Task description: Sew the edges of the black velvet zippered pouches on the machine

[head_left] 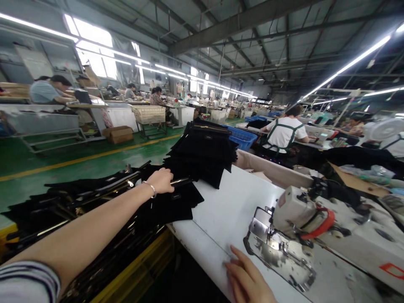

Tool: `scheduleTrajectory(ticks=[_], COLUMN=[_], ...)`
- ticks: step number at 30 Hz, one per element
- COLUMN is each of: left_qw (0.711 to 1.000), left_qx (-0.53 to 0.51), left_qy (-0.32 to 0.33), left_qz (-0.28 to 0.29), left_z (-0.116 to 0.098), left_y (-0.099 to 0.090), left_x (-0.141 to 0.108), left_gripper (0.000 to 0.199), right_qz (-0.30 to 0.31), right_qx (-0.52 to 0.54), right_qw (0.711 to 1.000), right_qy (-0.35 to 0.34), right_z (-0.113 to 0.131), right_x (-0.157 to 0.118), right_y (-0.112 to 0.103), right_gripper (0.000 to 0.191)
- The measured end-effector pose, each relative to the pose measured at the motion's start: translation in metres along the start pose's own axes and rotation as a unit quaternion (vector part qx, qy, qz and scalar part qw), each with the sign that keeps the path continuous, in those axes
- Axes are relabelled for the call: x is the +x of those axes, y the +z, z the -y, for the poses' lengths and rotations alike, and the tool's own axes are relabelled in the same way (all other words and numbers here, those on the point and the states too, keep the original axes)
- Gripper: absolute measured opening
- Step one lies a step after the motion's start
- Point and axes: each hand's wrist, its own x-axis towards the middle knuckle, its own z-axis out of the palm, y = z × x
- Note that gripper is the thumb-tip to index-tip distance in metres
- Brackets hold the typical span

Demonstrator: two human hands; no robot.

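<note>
In the head view, the left grip (pixel 161 181) is closed on a black zippered panel (pixel 186 203) lapping the left edge of the table (pixel 235 202); a stack of black panels (pixel 203 147) lies at the far-left corner. The right grip (pixel 245 273), loosely open, is by the near edge, near the sewing machine (pixel 293 210).

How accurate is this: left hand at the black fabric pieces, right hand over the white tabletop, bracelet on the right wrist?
Wrong wrist: the head view shows the bracelet on the wrist of the left hand. The rest stands: left hand at the black fabric pieces, right hand over the white tabletop.
</note>
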Motion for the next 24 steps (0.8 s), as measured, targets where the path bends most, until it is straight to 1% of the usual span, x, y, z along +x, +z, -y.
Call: scheduleTrajectory(ticks=[2, 4, 6, 9, 10, 11, 13, 14, 15, 16, 18, 19, 20, 22, 23, 24], left_qw=[0.999, 0.998, 0.996, 0.994, 0.994, 0.995, 0.987, 0.977, 0.962, 0.945, 0.906, 0.882, 0.854, 0.789, 0.764, 0.751], left_qx=[0.032, 0.052, 0.064, 0.055, 0.035, -0.015, -0.132, -0.19, -0.239, -0.282, -0.363, -0.411, -0.465, -0.565, -0.599, -0.617], left_qy=[0.02, 0.036, 0.044, 0.059, 0.068, 0.074, 0.088, 0.094, 0.101, 0.109, 0.108, 0.093, 0.069, 0.019, 0.006, 0.003], left_qz=[0.007, -0.008, -0.036, -0.074, -0.076, -0.068, -0.008, 0.035, 0.081, 0.122, 0.189, 0.21, 0.225, 0.242, 0.242, 0.235], left_z=[-0.015, -0.032, -0.05, -0.076, -0.085, -0.095, -0.116, -0.126, -0.137, -0.147, -0.165, -0.173, -0.18, -0.191, -0.195, -0.199], left_y=[-0.007, -0.02, -0.038, -0.072, -0.081, -0.088, -0.093, -0.091, -0.086, -0.078, -0.059, -0.049, -0.039, -0.023, -0.018, -0.014], left_x=[0.007, 0.002, -0.012, -0.046, -0.059, -0.071, -0.094, -0.104, -0.113, -0.121, -0.135, -0.141, -0.145, -0.153, -0.155, -0.157], left_gripper=[0.014, 0.017, 0.027, 0.039, 0.039, 0.035, 0.034, 0.033, 0.031, 0.028, 0.025, 0.027, 0.032, 0.043, 0.044, 0.041], right_qz=[-0.026, -0.037, -0.042, -0.033, -0.035, -0.041, -0.07, -0.08, -0.085, -0.081, -0.05, -0.033, -0.021, -0.013, -0.015, -0.017], right_qx=[0.012, 0.022, 0.034, 0.048, 0.049, 0.05, 0.053, 0.06, 0.068, 0.076, 0.094, 0.105, 0.117, 0.137, 0.144, 0.147], right_qw=[0.999, 0.998, 0.997, 0.997, 0.997, 0.996, 0.99, 0.987, 0.985, 0.984, 0.985, 0.983, 0.981, 0.973, 0.97, 0.968], right_qy=[0.036, 0.05, 0.055, 0.048, 0.052, 0.062, 0.106, 0.124, 0.133, 0.136, 0.139, 0.145, 0.155, 0.185, 0.196, 0.204], right_z=[-0.004, -0.004, -0.001, 0.009, 0.016, 0.024, 0.044, 0.054, 0.064, 0.072, 0.083, 0.085, 0.087, 0.087, 0.087, 0.087], right_x=[-0.013, -0.018, -0.015, 0.0, 0.007, 0.015, 0.032, 0.04, 0.048, 0.053, 0.059, 0.059, 0.057, 0.05, 0.047, 0.043], right_y=[-0.001, -0.002, -0.007, -0.021, -0.028, -0.036, -0.054, -0.062, -0.069, -0.075, -0.082, -0.084, -0.086, -0.088, -0.09, -0.091], right_gripper=[0.023, 0.021, 0.02, 0.019, 0.02, 0.023, 0.034, 0.041, 0.045, 0.04, 0.018, 0.01, 0.006, 0.006, 0.007, 0.007])
